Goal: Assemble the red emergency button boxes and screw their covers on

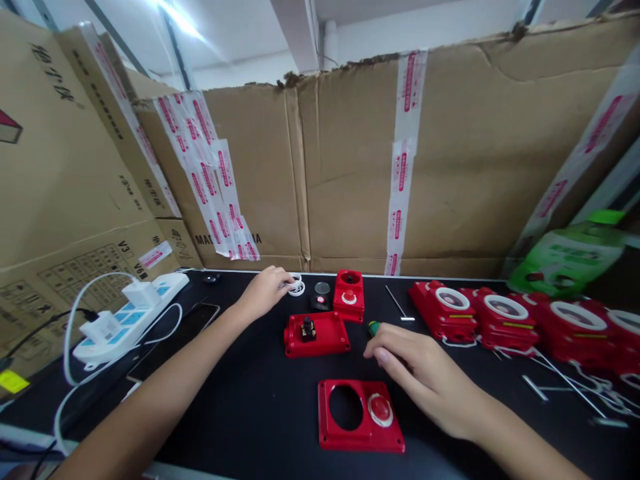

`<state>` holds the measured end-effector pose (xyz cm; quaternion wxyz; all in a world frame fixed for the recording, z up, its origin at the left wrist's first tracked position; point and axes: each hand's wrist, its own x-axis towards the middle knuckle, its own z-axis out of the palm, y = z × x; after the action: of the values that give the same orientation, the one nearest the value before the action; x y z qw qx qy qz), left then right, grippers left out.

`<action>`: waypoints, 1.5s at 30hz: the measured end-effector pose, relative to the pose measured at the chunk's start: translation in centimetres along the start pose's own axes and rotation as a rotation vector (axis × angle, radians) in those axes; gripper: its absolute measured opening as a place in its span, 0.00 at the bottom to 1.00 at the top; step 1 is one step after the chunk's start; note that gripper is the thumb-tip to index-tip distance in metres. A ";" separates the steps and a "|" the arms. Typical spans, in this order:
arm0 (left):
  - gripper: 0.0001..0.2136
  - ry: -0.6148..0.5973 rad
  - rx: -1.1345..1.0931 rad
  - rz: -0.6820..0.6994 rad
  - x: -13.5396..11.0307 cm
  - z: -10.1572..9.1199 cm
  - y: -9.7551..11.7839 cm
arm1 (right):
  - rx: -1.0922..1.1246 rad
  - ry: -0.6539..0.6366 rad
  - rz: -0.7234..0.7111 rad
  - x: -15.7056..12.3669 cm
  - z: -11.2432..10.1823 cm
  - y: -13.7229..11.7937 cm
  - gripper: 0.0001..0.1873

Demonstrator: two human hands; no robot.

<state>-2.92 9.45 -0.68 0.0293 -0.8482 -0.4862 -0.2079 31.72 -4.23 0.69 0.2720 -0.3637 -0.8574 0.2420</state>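
Observation:
My left hand reaches far across the black table, its fingers pinched on a small white ring. My right hand rests near the middle, fingers curled around a tool with a green tip. Between the hands lies an open red box base holding a small black switch. A red cover plate with an oval hole and a red push button lies close to me. A small red housing stands behind the base, beside a round black and grey part.
A row of assembled red boxes with white rings runs along the right, with metal hex keys and wires nearby. A white power strip and a phone sit at left. Cardboard boxes wall the back. A green bag leans at right.

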 end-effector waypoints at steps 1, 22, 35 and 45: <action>0.07 -0.012 0.007 0.003 -0.2 0.6 -0.3 | -0.010 -0.002 0.004 0.0 0.0 0.0 0.18; 0.06 -0.075 -0.012 0.099 -0.6 3.4 -2.2 | -0.116 -0.063 0.057 0.6 -0.2 0.2 0.23; 0.04 -0.075 -0.001 0.114 -0.8 3.1 -1.4 | -0.146 -0.119 0.093 0.8 0.3 0.1 0.24; 0.03 -0.062 -0.041 0.082 -1.2 3.1 -1.9 | -0.128 -0.152 0.130 0.8 0.2 0.3 0.27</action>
<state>-3.97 10.27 -4.24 0.0053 -0.8739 -0.4472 -0.1904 31.24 -3.49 0.59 0.1661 -0.4155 -0.8640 0.2308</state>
